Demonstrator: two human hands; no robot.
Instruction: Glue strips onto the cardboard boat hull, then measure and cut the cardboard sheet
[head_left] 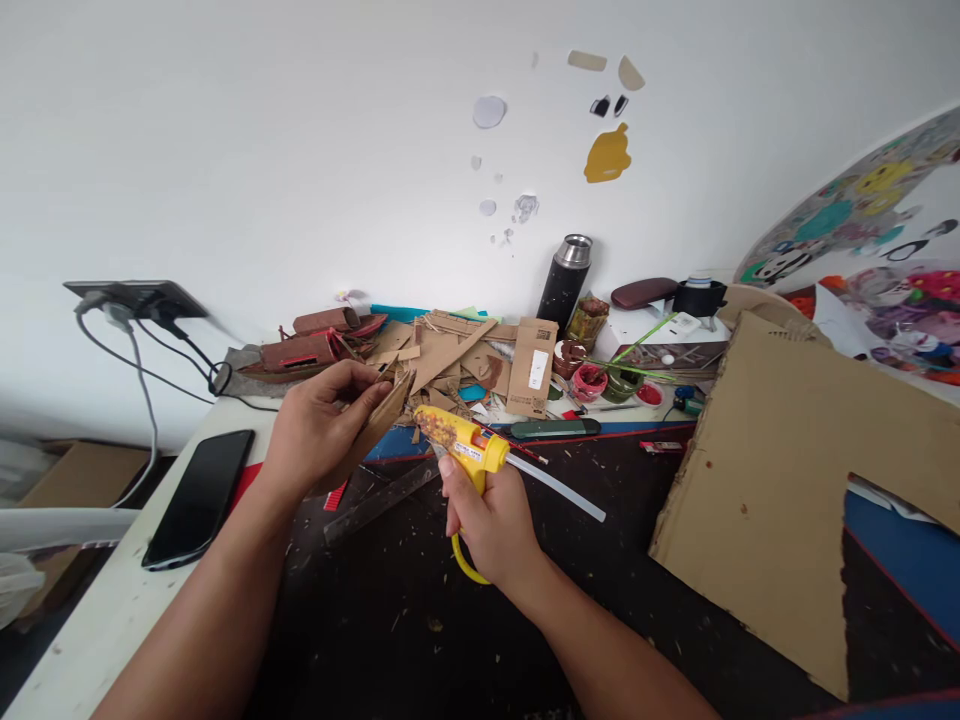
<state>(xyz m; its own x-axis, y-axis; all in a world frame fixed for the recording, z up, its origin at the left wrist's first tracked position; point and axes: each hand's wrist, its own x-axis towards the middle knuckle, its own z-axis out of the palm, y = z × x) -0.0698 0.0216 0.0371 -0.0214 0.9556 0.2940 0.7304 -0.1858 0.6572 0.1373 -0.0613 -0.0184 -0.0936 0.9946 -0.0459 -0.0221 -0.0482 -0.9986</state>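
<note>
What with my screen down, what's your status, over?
Left hand holding cardboard piece. Right hand gripping glue gun beside it. Cardboard scraps piled just beyond.

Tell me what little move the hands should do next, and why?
Probably ease the yellow hot glue gun nearer the cardboard piece: the left hand holds that piece up, while the right hand grips the gun, tip toward the cardboard, a glue stick poking out behind.

A white table (97, 640) carried a dark mat (390, 620) (blue along its border, flecked with crumbs) and, at the left, a black phone (199, 500). A clear ruler (382, 505) lay on the mat; behind it were paint pots (589, 381), a standing black flask (564, 288) and heaped cardboard scraps (442, 352), with a large cardboard sheet (757, 490) at the right
</note>
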